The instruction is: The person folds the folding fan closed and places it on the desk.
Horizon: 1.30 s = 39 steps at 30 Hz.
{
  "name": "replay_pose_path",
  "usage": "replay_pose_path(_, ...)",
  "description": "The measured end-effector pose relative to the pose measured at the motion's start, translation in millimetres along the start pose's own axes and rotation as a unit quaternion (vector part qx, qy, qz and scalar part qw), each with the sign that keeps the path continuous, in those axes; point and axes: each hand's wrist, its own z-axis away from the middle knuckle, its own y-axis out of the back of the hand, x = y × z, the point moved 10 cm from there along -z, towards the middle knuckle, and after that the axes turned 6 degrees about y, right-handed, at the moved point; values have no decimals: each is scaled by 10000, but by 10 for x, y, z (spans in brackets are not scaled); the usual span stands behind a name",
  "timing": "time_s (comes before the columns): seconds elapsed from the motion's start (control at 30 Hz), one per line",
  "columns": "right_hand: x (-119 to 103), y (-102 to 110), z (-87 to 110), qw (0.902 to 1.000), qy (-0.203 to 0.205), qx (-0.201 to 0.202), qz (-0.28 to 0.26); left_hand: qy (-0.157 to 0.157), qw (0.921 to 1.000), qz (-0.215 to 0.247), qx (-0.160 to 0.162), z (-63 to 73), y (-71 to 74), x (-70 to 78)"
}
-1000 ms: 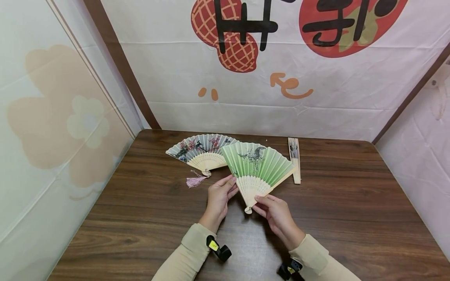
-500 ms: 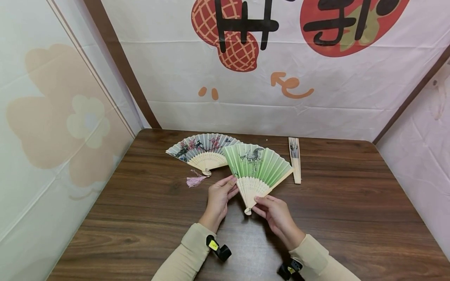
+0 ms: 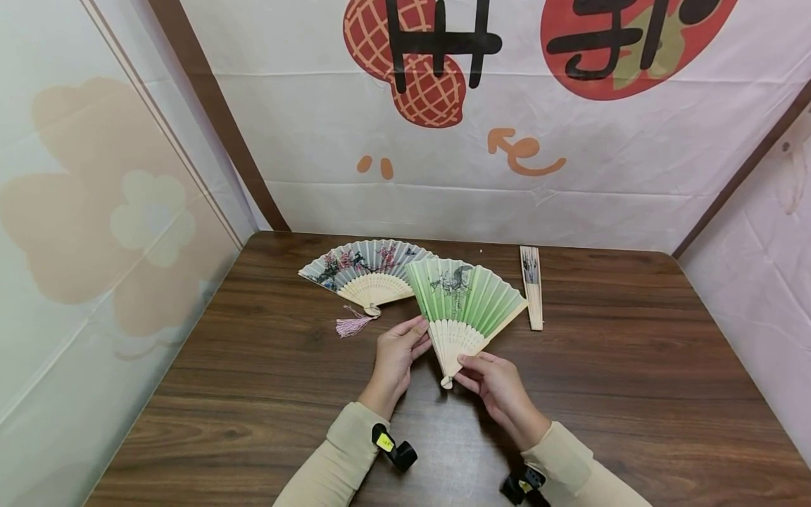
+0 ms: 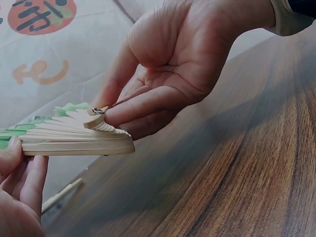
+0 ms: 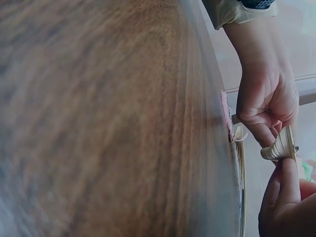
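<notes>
A half-spread green folding fan (image 3: 465,299), with a dark bird-and-branch print and pale ribs, is held up over the table in the head view. My left hand (image 3: 394,359) pinches its left edge, thumb on the front. On the other side, my right hand (image 3: 500,391) grips the right outer rib close to the pivot, thumb on top. The left wrist view shows the ribs (image 4: 74,138) stacked edge-on between both hands. From the right wrist, the fan's rib ends (image 5: 279,145) appear bunched beside the metal rivet (image 5: 296,148).
Behind the green fan lies a spread grey floral fan (image 3: 374,274), partly covered by it in the head view, with a pink tassel (image 3: 353,325). To the right rests a folded fan (image 3: 532,289). Printed fabric walls (image 3: 317,141) enclose the wooden table (image 3: 253,394).
The green fan's upper left corner has shifted slightly right and its right corner slightly left; its pivot has dipped a little. Both hands keep their grips almost in place.
</notes>
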Motion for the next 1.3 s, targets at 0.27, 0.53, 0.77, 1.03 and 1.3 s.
replay_pose_path(0.27,49,1,-3,9992,-399,-82,22,-33,9997,-215,-123,26,-52,33)
replay_pose_path(0.53,83,-24,-1,9988,-453,-190,-75,-149,9991,-393,-108,64,-71,81)
replay_pose_path(0.77,117,-32,-19,9981,-547,-263,-55,-323,9978,-575,63,71,-60,113)
replay_pose_path(1.03,135,-38,-22,9972,-643,-377,35,-364,9970,-676,88,76,-69,115)
replay_pose_path(1.3,137,-40,-25,9971,-633,-405,78,-339,9961,-814,72,77,-77,115)
